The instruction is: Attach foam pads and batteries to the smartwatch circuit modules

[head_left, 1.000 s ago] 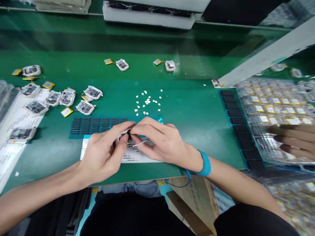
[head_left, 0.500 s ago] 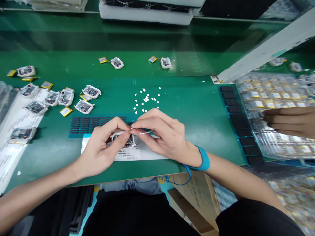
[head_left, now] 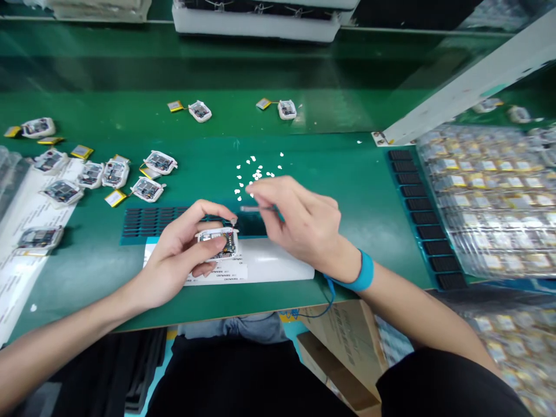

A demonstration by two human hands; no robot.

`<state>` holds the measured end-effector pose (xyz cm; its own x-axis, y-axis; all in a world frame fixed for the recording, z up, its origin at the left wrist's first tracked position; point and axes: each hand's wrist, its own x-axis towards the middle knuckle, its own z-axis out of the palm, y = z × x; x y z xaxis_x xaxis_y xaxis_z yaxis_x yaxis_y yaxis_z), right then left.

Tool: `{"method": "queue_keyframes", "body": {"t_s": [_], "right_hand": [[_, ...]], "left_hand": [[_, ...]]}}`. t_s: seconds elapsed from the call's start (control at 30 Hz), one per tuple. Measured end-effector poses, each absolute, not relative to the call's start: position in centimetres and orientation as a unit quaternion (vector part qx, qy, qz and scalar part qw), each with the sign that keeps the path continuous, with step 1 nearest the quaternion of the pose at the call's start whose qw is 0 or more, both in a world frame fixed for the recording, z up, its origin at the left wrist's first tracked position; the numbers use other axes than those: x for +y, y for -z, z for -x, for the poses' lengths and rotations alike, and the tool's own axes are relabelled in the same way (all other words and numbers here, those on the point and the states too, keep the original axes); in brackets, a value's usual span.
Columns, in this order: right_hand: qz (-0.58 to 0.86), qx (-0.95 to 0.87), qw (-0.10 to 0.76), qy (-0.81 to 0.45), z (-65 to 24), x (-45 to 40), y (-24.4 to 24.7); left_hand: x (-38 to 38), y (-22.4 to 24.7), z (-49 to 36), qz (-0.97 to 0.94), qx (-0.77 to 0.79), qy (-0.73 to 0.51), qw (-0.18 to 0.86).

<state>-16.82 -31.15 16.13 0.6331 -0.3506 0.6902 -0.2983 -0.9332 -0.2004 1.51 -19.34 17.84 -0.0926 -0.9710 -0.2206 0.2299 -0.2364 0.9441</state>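
My left hand (head_left: 176, 263) grips a white-framed circuit unit (head_left: 231, 245) above a white label sheet (head_left: 278, 263), thumb on its board and index finger at its upper right corner. Up and to the right, my right hand (head_left: 299, 223) holds a thin metallic tool (head_left: 252, 208), blurred, its fingers pinched around it. Just beyond these fingertips lie several small white pieces (head_left: 258, 174) on the green table (head_left: 356, 202); the hand covers some of them. A blue band (head_left: 365, 271) circles my right wrist.
Similar units (head_left: 147, 189) with yellow batteries (head_left: 115, 198) lie at the left, and two more farther back. Black foam strips (head_left: 430, 231) and clear trays (head_left: 499, 202) stand at the right. A white post (head_left: 452, 84) slants behind them.
My right hand has moved up and away from the unit with the tool, uncovering more of the label sheet. Another person's hand has left the trays at the right.
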Motion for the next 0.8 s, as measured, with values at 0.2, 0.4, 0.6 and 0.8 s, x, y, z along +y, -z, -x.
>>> {"method": "queue_keyframes", "body": {"t_s": [0.2, 0.4, 0.6, 0.8], "right_hand": [[0.92, 0.172, -0.013, 0.353, 17.0, -31.5, -16.5], [0.929, 0.039, -0.124, 0.347, 17.6, -31.1, -17.1], [0.94, 0.022, -0.09, 0.328, 17.6, -30.4, -17.1], [0.95, 0.04, -0.069, 0.301, 17.3, -29.0, -16.7]], "left_hand": [[-19.6, -17.9, -1.6, -0.478, -0.366, 0.628, 0.493], [-19.6, -17.8, -1.2, -0.517, -0.466, 0.547, 0.466], [-19.2, -17.5, -1.3, -0.551, -0.562, 0.428, 0.445], [-18.2, -16.2, -1.0, -0.592, -0.638, 0.273, 0.41]]}}
